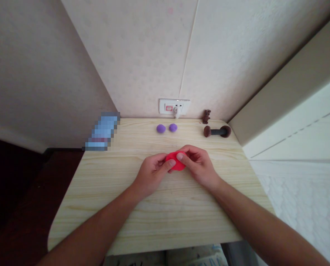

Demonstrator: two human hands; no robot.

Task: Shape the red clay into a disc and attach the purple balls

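Observation:
A flattened, roundish piece of red modelling clay (179, 166) is held up over the middle of the table between both hands. My left hand (150, 173) pinches its left side, thumb on top and fingers curled underneath. From the other side, my right hand (200, 165) grips its upper right part, with the thumb pressed on the face. The clay's underside and most fingertips behind it are hidden. Beyond the hands lie two purple clay balls, the left ball (160, 128) slightly apart from the right ball (173, 127).
At the table's (120, 210) back right stand a small brown figurine (206, 116) and a dumbbell-shaped object (217, 132) with brown ends and a dark bar. A pixelated blue item (103, 131) lies at the back left. A plug sits in the wall socket (165, 107) behind.

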